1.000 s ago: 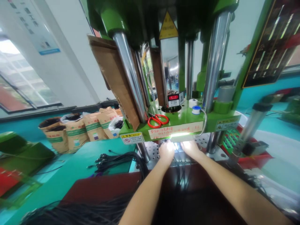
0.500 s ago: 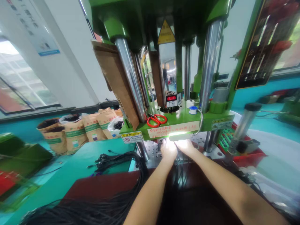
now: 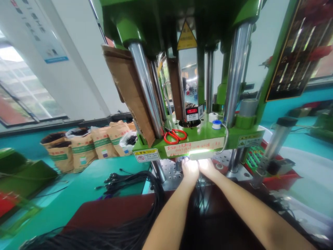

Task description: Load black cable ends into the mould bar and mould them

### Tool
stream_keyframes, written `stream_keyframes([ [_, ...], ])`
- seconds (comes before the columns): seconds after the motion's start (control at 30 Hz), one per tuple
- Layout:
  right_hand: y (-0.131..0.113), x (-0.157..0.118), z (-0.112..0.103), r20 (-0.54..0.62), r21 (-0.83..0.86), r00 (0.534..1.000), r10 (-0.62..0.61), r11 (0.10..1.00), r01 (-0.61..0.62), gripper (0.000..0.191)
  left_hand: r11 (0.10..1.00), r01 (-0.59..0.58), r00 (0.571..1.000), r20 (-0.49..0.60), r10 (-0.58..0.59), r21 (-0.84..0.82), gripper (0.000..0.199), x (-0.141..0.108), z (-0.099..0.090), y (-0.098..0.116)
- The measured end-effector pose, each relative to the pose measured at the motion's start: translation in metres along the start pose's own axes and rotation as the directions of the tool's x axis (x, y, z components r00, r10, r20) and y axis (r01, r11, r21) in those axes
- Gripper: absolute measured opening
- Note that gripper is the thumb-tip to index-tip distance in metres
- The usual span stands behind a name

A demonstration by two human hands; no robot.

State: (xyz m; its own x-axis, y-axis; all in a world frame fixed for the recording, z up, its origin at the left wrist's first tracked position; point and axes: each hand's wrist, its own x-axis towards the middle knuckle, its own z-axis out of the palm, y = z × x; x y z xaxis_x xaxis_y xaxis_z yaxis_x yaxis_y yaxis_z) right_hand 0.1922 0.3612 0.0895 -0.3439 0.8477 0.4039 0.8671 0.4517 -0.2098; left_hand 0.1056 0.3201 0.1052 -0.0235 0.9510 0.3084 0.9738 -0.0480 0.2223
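Note:
Both hands reach under the front edge of the green press (image 3: 156,150), side by side beneath a bright lamp (image 3: 200,155). My left hand (image 3: 190,170) is bent, its fingers washed out by glare. Close beside it, my right hand (image 3: 207,167) has its fingertips hidden under the lamp. Thin dark cables (image 3: 201,189) hang down between the wrists; whether the fingers grip them cannot be made out. Below the hands lies a metal plate with holes (image 3: 170,173).
Red-handled scissors (image 3: 175,136) and a blue-rimmed spool (image 3: 216,124) lie on the press. A bundle of black cables (image 3: 157,187) crosses the left side. Paper sacks (image 3: 85,152) stand at the back left, a red bin (image 3: 282,180) at the right.
The whole view has shifted slightly, so the press sits a little farther right. Both hands remain under the lamp, nearly unmoved relative to the press.

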Motion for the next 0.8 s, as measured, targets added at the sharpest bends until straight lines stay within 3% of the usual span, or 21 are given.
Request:
stream_keyframes([
  [0.23, -0.002, 0.0, -0.014, 0.013, -0.016, 0.999, -0.033, 0.999, 0.034, 0.02, 1.0, -0.029, 0.999, -0.034, 0.029, -0.008, 0.036, 0.003, -0.007, -0.008],
  [0.53, 0.021, -0.014, -0.027, 0.117, 0.001, 0.965, -0.233, 0.972, 0.235, 0.031, 0.946, -0.322, 0.943, 0.068, 0.325, -0.045, 0.042, 0.0, -0.018, -0.045],
  [0.8, 0.019, -0.002, -0.022, 0.163, -0.002, 0.965, -0.207, 0.978, 0.21, 0.035, 0.964, -0.241, 0.953, 0.164, 0.256, -0.109, 0.044, 0.014, -0.008, -0.046],
])
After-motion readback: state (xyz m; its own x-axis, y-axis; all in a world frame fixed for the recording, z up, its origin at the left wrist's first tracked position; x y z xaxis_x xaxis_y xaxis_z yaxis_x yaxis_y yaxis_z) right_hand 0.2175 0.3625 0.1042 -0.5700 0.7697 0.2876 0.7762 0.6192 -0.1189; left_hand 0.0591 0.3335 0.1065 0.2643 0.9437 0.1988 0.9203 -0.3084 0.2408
